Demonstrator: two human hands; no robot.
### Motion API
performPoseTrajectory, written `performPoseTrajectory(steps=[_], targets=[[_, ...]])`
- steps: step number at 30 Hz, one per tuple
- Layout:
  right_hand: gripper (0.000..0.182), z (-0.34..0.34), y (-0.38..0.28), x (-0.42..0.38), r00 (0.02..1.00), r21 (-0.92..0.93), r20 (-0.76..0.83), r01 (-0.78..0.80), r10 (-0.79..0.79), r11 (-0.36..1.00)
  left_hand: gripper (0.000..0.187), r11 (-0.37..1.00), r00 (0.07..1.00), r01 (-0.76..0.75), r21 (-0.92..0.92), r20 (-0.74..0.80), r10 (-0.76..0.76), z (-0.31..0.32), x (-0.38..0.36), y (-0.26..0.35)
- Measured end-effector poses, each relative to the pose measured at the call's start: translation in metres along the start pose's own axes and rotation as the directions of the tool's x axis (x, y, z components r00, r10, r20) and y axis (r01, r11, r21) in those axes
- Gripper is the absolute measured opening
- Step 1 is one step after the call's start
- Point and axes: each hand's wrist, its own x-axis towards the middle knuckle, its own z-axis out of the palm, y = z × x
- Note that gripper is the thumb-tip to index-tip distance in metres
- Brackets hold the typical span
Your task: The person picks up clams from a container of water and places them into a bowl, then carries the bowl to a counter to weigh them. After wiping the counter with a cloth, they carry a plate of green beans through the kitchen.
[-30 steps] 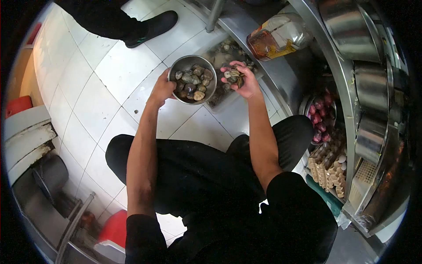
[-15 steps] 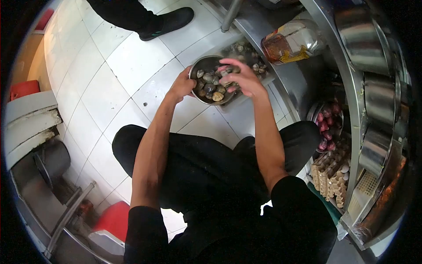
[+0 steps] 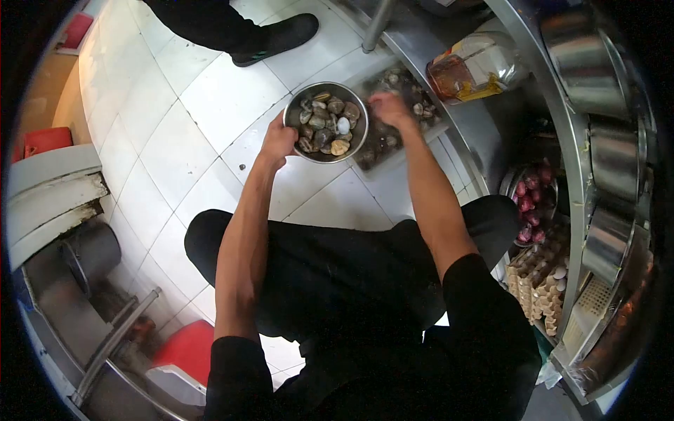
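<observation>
Head camera | left hand clasps the rim of a round steel bowl of mottled clams above the white tiled floor | right hand reaches into a clear plastic tray of clams beside the bowl; its finger posture cannot be told.

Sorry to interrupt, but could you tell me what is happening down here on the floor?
A person crouches on the white tiled floor. Their left hand grips the rim of a metal bowl filled with clams. Their right hand reaches into a clear tub on the floor that holds more clams. Another person's shoe stands nearby, and eggs and red onions sit on a low shelf to the right.
</observation>
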Motion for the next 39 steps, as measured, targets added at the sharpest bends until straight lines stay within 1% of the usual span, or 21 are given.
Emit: performPoseTrajectory(steps=[3,4,6,7,9,11,15,16,17,18,19,21,22,24,25,27,31,33,35,38,39], targets=[[0.030,0.029,-0.036,0.000,0.972,-0.056,0.118,-0.200,0.205,0.978,0.064,0.999,0.997,-0.050,-0.015,-0.065,0.049,-0.017,-0.005,-0.002],[0.030,0.026,-0.050,-0.006,0.971,-0.048,0.124,-0.198,0.202,0.979,0.063,0.997,0.994,-0.069,-0.031,-0.089,0.066,-0.021,-0.008,-0.003],[0.028,0.005,-0.081,-0.017,0.944,0.048,-0.185,-0.268,0.272,0.962,0.064,0.996,0.991,-0.084,-0.023,-0.106,0.081,-0.029,-0.009,-0.002],[0.028,-0.007,-0.103,-0.030,0.947,0.048,-0.174,-0.267,0.271,0.963,0.064,0.996,0.990,-0.091,-0.017,-0.109,0.088,-0.032,-0.011,-0.005],[0.026,-0.023,-0.150,-0.059,0.970,0.382,-0.090,-0.178,0.228,0.907,0.064,0.995,0.992,-0.100,-0.025,-0.086,0.098,-0.032,-0.012,-0.009],[0.031,-0.013,-0.181,-0.072,0.973,-0.028,-0.188,0.135,-0.138,0.990,0.065,0.991,0.990,-0.133,-0.033,-0.045,0.131,-0.026,-0.004,-0.008],[0.035,0.002,-0.162,-0.066,0.980,-0.189,-0.164,0.082,-0.114,0.978,0.066,0.989,0.993,-0.115,-0.088,-0.009,0.114,-0.018,0.008,-0.011],[0.032,-0.011,-0.144,-0.064,0.984,0.137,-0.150,0.117,-0.097,0.984,0.068,0.992,0.993,-0.118,-0.041,0.016,0.118,-0.018,0.012,-0.012],[0.029,-0.019,-0.127,-0.067,0.989,0.450,-0.122,0.131,-0.085,0.883,0.069,0.993,0.993,-0.115,0.002,0.036,0.115,-0.018,0.013,-0.017],[0.026,-0.045,-0.137,-0.078,0.993,0.744,0.054,-0.111,0.107,0.659,0.069,0.994,0.994,-0.107,-0.006,0.036,0.107,-0.015,0.011,-0.018],[0.023,-0.051,-0.132,-0.083,0.995,0.952,0.031,-0.058,0.092,0.301,0.069,0.993,0.993,-0.111,-0.035,0.044,0.112,-0.011,0.009,-0.017],[0.020,-0.055,-0.131,-0.082,0.980,0.911,0.017,-0.097,0.198,0.402,0.069,0.991,0.991,-0.122,-0.063,0.052,0.125,-0.003,0.013,-0.017],[0.020,-0.052,-0.133,-0.077,0.980,0.910,0.016,-0.097,0.200,0.403,0.069,0.982,0.981,-0.186,0.008,0.050,0.186,-0.001,0.016,-0.020],[0.017,-0.036,-0.143,-0.066,0.992,0.526,-0.047,-0.077,0.119,0.847,0.066,0.963,0.967,-0.252,0.096,0.070,0.246,0.003,0.021,-0.025],[0.020,-0.031,-0.149,-0.063,0.993,0.305,-0.088,-0.052,0.082,0.951,0.066,0.964,0.967,-0.249,0.097,0.073,0.243,0.006,0.020,-0.024],[0.024,-0.019,-0.157,-0.055,0.969,-0.150,-0.245,0.004,-0.041,0.989,0.064,0.912,0.964,-0.265,0.312,0.077,0.254,0.011,0.018,-0.021],[0.022,-0.010,-0.150,-0.046,0.972,-0.187,-0.182,0.113,-0.147,0.976,0.062,0.847,0.961,-0.275,0.456,0.099,0.259,0.013,0.011,-0.019],[0.021,-0.004,-0.148,-0.045,0.971,-0.302,0.006,0.229,-0.238,0.925,0.061,0.872,0.963,-0.268,0.410,0.112,0.244,0.012,0.010,-0.020],[0.018,-0.001,-0.145,-0.045,0.966,-0.270,0.020,0.254,-0.258,0.929,0.059,0.913,0.963,-0.259,0.314,0.153,0.220,0.013,0.012,-0.024],[0.012,-0.001,-0.135,-0.047,0.962,-0.205,-0.033,0.260,-0.272,0.944,0.059,0.919,0.970,-0.222,0.325,0.171,0.174,0.013,0.011,-0.019],[0.011,-0.006,-0.130,-0.047,0.953,-0.005,-0.115,0.283,-0.282,0.959,0.059,0.920,0.970,-0.221,0.323,0.171,0.173,0.015,0.008,-0.013]])
